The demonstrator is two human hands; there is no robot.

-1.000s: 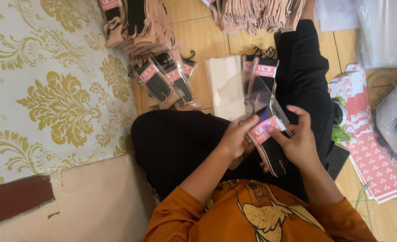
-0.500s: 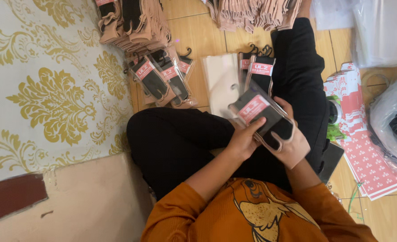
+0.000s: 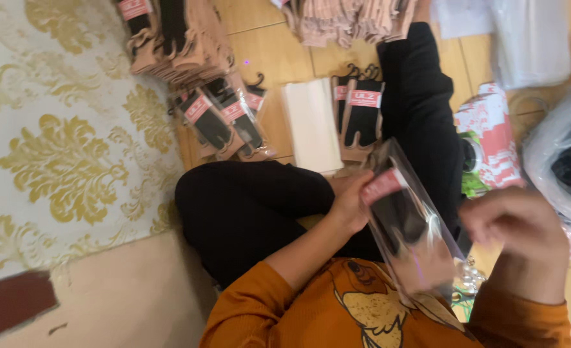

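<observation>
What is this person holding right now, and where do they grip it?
The left hand grips a clear plastic bag with black socks at its top edge, beside the pink label. The right hand holds nothing.

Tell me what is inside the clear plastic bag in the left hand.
The clear plastic bag, held by the left hand, contains a pair of black socks with a red and white label. The lower end of the bag is blurred by glare.

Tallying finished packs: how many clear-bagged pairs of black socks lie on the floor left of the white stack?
3, fanned and overlapping: left pack, middle pack, right pack, mostly covered. More may hide beneath.
</observation>
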